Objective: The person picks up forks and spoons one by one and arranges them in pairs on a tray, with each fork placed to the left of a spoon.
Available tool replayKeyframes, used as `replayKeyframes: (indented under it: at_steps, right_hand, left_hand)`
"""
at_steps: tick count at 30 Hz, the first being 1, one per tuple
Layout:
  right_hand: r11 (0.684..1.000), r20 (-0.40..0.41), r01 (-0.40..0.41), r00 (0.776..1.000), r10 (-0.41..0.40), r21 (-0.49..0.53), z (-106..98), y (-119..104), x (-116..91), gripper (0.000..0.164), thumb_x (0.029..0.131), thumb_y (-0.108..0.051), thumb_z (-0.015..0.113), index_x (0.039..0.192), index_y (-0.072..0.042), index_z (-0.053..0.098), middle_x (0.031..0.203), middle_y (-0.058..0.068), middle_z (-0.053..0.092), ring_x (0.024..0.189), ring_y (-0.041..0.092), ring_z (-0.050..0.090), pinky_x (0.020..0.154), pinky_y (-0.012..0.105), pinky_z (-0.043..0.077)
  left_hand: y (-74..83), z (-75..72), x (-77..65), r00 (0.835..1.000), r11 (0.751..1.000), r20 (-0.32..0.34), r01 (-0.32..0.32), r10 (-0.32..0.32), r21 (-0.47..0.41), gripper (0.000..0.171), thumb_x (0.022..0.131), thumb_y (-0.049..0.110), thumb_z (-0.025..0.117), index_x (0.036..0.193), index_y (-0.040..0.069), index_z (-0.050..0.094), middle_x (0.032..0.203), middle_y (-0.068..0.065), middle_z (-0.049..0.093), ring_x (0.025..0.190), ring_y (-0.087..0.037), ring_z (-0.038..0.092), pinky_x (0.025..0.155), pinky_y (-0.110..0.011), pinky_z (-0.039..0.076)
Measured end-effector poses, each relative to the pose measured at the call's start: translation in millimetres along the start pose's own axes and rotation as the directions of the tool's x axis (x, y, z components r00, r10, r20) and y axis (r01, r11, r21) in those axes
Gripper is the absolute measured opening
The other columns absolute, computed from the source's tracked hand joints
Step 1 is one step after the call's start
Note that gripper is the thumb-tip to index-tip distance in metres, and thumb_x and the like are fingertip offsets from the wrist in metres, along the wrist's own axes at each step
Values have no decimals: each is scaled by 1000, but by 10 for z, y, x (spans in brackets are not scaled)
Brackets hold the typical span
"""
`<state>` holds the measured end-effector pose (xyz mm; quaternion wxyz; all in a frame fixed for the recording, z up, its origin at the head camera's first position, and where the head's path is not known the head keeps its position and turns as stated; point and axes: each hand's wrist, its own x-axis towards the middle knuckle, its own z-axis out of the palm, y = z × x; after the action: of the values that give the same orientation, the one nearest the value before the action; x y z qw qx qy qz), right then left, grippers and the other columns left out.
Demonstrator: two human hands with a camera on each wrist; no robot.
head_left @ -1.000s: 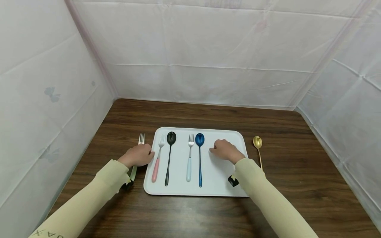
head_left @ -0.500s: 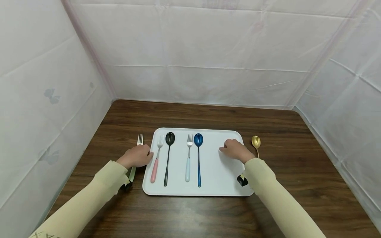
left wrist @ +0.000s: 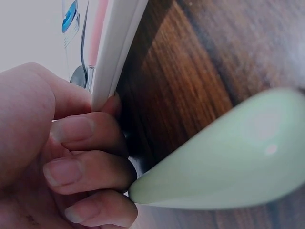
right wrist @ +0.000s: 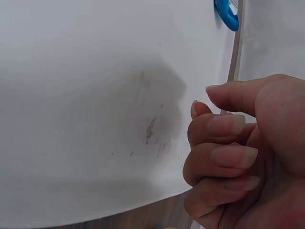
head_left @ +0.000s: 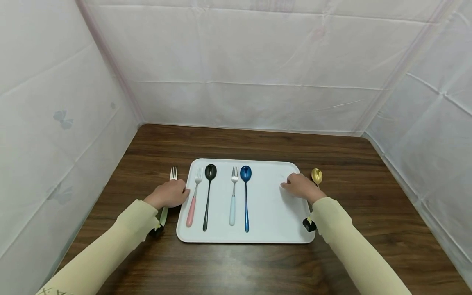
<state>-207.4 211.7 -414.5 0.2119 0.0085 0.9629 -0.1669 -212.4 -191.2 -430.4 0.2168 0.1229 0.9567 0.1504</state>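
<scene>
My left hand (head_left: 167, 193) pinches the left rim of the white tray (head_left: 273, 221) between thumb and index finger; its other fingers are curled. Beneath that hand lies a fork with a light green handle (left wrist: 228, 162), partly hidden in the head view. Over the tray's right part is my right hand (head_left: 300, 186), its fingers curled and nothing held. Its thumb tip and index tip are slightly apart in the right wrist view. On the tray lie a pink-handled fork (head_left: 191, 211), a black spoon (head_left: 210, 172), a light blue-handled fork (head_left: 232, 209) and a blue spoon (head_left: 246, 173).
A gold spoon (head_left: 316, 175) lies on the wooden table (head_left: 236, 266) just right of the tray, its handle hidden by my right hand and sleeve. Whitish sheets (head_left: 236, 106) hang around the table. Dark specks (right wrist: 150, 131) mark the tray's surface.
My right hand has moved right across the tray, from beside the blue spoon to near the right rim. The left hand keeps its place at the left rim.
</scene>
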Motion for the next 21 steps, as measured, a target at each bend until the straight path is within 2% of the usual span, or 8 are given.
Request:
replayKeyframes:
  at_steps: [12,16,21]
  right_hand:
    - [999,-46,25,999,-23,31,0,208,-29,32,98,-29,53,91,0,64,75,6,58,68,17,50,60,28,40]
    - [999,-46,31,998,-30,28,-26,272,-67,33,98,-29,52,91,1,63,75,6,56,68,17,50,59,28,39]
    - [999,-47,30,998,-29,23,-60,356,-113,32,99,-30,50,87,-1,61,69,4,50,63,16,47,57,28,38]
  left_hand:
    - [-8,11,8,1000,1000,-3,-2,2,5,28,100,24,44,84,6,60,67,-6,52,59,-18,50,53,-30,38]
    - [-4,13,7,1000,1000,-4,3,-3,6,28,100,24,44,87,5,60,68,-6,52,60,-18,50,54,-31,39]
    - [-13,17,17,1000,1000,0,4,-4,4,28,99,24,44,88,5,61,68,-6,51,60,-18,50,53,-30,39]
